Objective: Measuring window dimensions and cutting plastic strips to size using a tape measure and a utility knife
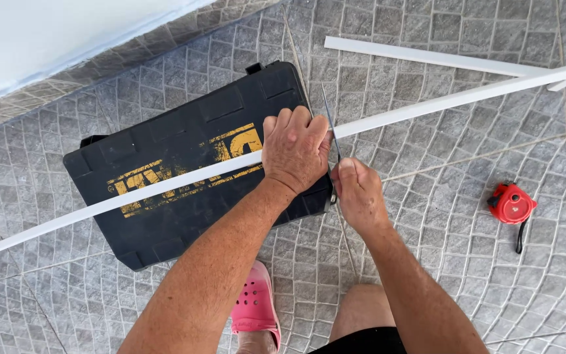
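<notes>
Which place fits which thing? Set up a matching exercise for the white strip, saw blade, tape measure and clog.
Things:
1. long white plastic strip
2. thin metal saw blade
3. red tape measure
4. pink perforated clog

Places:
A. on the tiles, far right
B. under the left hand, across the black tool case
C. bottom centre, on a foot
D. in the right hand

Pairs: 1-B, 2-D, 3-A, 4-C

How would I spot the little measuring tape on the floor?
Start at the black tool case on the grey tiled floor. Look past the right hand to the bare tiles beyond. The tape measure lies there alone, small, rounded and bright red, with a dark strap.
</notes>
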